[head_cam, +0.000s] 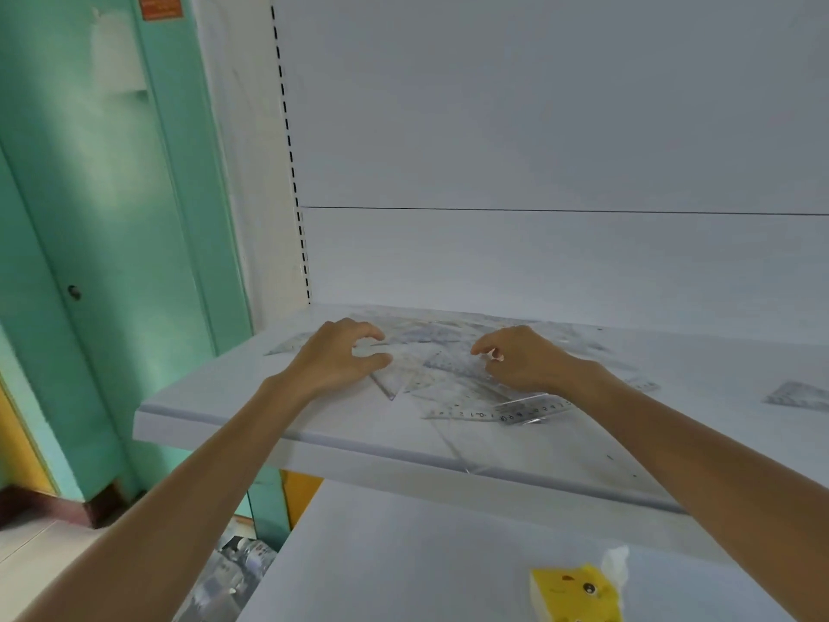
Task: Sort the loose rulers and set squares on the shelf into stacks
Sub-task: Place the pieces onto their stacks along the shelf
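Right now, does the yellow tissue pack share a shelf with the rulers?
No, the yellow tissue pack lies on the lower shelf, beneath the one holding the rulers.

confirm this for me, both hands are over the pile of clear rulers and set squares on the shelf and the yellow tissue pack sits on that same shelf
Not quite. The head view shows the left hand and right hand over the pile of clear rulers and set squares on the shelf, but the yellow tissue pack sits on the lower shelf beneath it.
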{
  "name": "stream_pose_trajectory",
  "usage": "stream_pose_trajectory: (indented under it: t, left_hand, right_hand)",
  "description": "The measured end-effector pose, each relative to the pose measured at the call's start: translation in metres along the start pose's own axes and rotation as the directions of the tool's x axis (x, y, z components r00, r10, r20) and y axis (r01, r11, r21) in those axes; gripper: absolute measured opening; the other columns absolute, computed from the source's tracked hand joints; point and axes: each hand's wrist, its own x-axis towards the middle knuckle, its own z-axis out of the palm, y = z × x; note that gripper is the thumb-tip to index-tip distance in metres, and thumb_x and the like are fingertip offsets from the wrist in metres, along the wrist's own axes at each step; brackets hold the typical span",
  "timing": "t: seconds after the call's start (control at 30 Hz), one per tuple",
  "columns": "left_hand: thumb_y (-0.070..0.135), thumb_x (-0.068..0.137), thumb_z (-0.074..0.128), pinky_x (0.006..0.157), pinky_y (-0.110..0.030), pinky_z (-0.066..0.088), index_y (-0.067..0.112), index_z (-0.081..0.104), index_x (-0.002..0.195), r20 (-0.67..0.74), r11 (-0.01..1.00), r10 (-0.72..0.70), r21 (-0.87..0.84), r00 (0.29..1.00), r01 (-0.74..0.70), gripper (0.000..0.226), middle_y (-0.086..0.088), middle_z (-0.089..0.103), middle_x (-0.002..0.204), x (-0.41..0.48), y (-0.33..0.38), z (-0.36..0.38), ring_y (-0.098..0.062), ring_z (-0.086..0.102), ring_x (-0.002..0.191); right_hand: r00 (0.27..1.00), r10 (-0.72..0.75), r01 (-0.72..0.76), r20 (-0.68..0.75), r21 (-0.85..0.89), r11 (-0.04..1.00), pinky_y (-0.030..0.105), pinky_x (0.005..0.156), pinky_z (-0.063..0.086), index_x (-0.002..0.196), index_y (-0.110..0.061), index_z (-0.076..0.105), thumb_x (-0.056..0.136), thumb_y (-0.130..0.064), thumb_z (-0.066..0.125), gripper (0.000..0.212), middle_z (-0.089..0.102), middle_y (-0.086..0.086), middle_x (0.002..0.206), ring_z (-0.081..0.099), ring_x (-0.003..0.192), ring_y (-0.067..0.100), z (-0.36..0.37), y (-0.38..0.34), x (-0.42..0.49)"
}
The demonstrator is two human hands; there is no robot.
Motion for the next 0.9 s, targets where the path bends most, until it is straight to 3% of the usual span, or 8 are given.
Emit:
stream_pose_trajectory:
  t: [0.1, 0.2, 0.37, 0.47, 0.57, 0.7, 0.83, 0.9]
  left_hand:
    - [0.046, 0.084, 0.059, 0.096, -0.025, 0.031, 0.027, 0.057, 0.122, 0.078, 0.999, 0.041, -0.016, 0.996, -0.04, 0.043, 0.006, 0.053, 0.132, 0.002, -0.002, 0.009, -0.014, 0.045, 0.123]
    - [0.051, 0.084, 0.056, 0.1, -0.029, 0.032, 0.027, 0.055, 0.127, 0.147, 0.997, 0.052, 0.045, 0.988, -0.059, 0.049, 0.004, 0.052, 0.136, 0.002, -0.005, 0.017, -0.017, 0.045, 0.125]
    - [0.052, 0.082, 0.059, 0.093, -0.035, 0.041, 0.024, 0.06, 0.115, 0.09, 0.997, 0.062, 0.039, 0.994, -0.066, 0.044, 0.002, 0.06, 0.113, 0.004, -0.007, 0.017, -0.017, 0.053, 0.106]
    - [0.052, 0.081, 0.06, 0.095, -0.038, 0.038, 0.026, 0.06, 0.113, 0.059, 0.994, 0.081, 0.075, 0.995, -0.085, 0.041, 0.003, 0.057, 0.11, 0.003, -0.006, 0.016, -0.015, 0.05, 0.104]
    - [0.05, 0.081, 0.06, 0.094, -0.033, 0.031, 0.029, 0.061, 0.111, -0.053, 0.978, 0.169, 0.131, 0.984, -0.161, 0.036, 0.009, 0.05, 0.1, 0.001, -0.004, 0.017, -0.01, 0.044, 0.098]
    - [0.036, 0.089, 0.055, 0.085, -0.029, 0.032, 0.024, 0.068, 0.098, -0.118, 0.96, 0.263, 0.125, 0.958, -0.249, 0.02, 0.005, 0.051, 0.094, -0.001, -0.002, 0.016, -0.012, 0.046, 0.09]
    - [0.03, 0.095, 0.045, 0.074, -0.027, 0.032, 0.016, 0.064, 0.098, -0.156, 0.938, 0.331, 0.162, 0.931, -0.307, 0.024, 0.001, 0.056, 0.094, -0.004, 0.002, 0.014, -0.019, 0.053, 0.084]
    - [0.03, 0.098, 0.037, 0.072, -0.028, 0.028, 0.017, 0.059, 0.1, -0.148, 0.913, 0.373, 0.233, 0.916, -0.335, 0.026, 0.0, 0.057, 0.089, -0.004, 0.004, 0.014, -0.022, 0.054, 0.082]
  right_hand:
    - [1.0, 0.024, -0.024, -0.002, -0.011, 1.0, 0.025, 0.092, 0.038, 0.121, -0.013, 0.06, 0.093, -0.039, 0.048, 0.04, 0.059, 0.005, 0.128, 0.055, 0.113, 0.019, 0.004, -0.004, 0.003]
    - [0.998, 0.067, -0.066, 0.015, -0.041, 0.997, 0.03, 0.093, 0.041, 0.123, -0.011, 0.057, 0.086, -0.053, 0.054, 0.056, 0.057, 0.006, 0.13, 0.054, 0.115, 0.022, 0.008, -0.008, 0.01]
    - [0.998, 0.047, -0.045, -0.05, 0.05, 0.998, 0.026, 0.089, 0.042, 0.115, -0.011, 0.062, 0.085, -0.036, 0.064, 0.04, 0.058, 0.006, 0.127, 0.057, 0.11, 0.019, 0.009, -0.013, 0.011]
    - [0.993, 0.039, -0.029, -0.111, 0.09, 0.995, 0.021, 0.083, 0.041, 0.109, -0.01, 0.065, 0.085, -0.026, 0.064, 0.028, 0.062, 0.006, 0.12, 0.057, 0.097, 0.013, 0.01, -0.012, 0.007]
    - [0.983, 0.031, -0.013, -0.179, 0.102, 0.995, 0.017, 0.078, 0.041, 0.106, -0.006, 0.065, 0.086, -0.01, 0.058, 0.022, 0.065, 0.007, 0.112, 0.055, 0.089, 0.01, 0.009, -0.012, 0.004]
    - [0.96, 0.033, 0.018, -0.279, 0.179, 0.984, 0.017, 0.078, 0.045, 0.103, -0.005, 0.067, 0.089, -0.001, 0.049, 0.023, 0.067, 0.01, 0.108, 0.063, 0.095, 0.019, 0.004, -0.013, 0.005]
    - [0.997, 0.025, -0.024, -0.07, 0.011, 1.0, 0.026, 0.095, 0.039, 0.131, -0.016, 0.05, 0.085, 0.004, 0.047, 0.051, 0.045, 0.006, 0.141, 0.048, 0.124, 0.022, -0.003, -0.007, 0.008]
    - [0.997, 0.055, -0.051, 0.05, -0.072, 0.996, 0.03, 0.105, 0.034, 0.136, -0.018, 0.044, 0.087, 0.002, 0.046, 0.053, 0.039, 0.003, 0.146, 0.039, 0.132, 0.02, -0.003, 0.0, 0.008]
